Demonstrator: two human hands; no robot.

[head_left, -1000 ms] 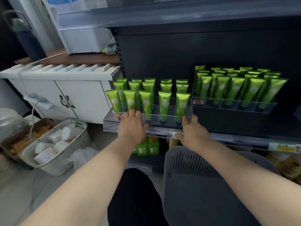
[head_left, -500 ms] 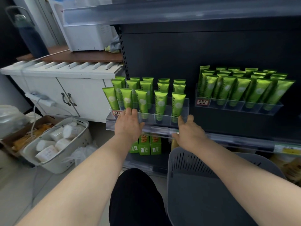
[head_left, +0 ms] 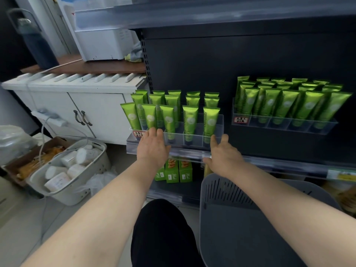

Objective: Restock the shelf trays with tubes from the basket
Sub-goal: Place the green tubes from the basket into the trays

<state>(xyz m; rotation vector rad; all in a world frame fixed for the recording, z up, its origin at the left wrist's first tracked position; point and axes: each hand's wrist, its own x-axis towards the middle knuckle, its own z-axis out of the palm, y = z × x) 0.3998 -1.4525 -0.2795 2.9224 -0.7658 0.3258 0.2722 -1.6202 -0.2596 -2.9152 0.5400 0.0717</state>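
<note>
A clear plastic tray (head_left: 219,122) on the dark shelf holds several upright green tubes (head_left: 189,120). My left hand (head_left: 153,149) presses flat against the tray's front left, fingers straight. At the tray's front right corner my right hand (head_left: 224,157) touches the clear wall with straight fingers. A second clear tray (head_left: 325,126), further right on the same shelf, is packed with green tubes (head_left: 287,105). The grey basket (head_left: 221,191) sits below my right arm; no tubes show inside it.
Green boxes (head_left: 173,173) stand on the lower shelf under the tray. A white basket of white jars (head_left: 100,164) and a cardboard box (head_left: 55,142) sit on the floor at left, beside a white cabinet (head_left: 100,108). The shelf's clear front rail (head_left: 289,166) runs to the right.
The view has drifted so the shelf sits further right in frame. Both hands stay against the left tray's front; the tray looks slightly further back on the shelf.
</note>
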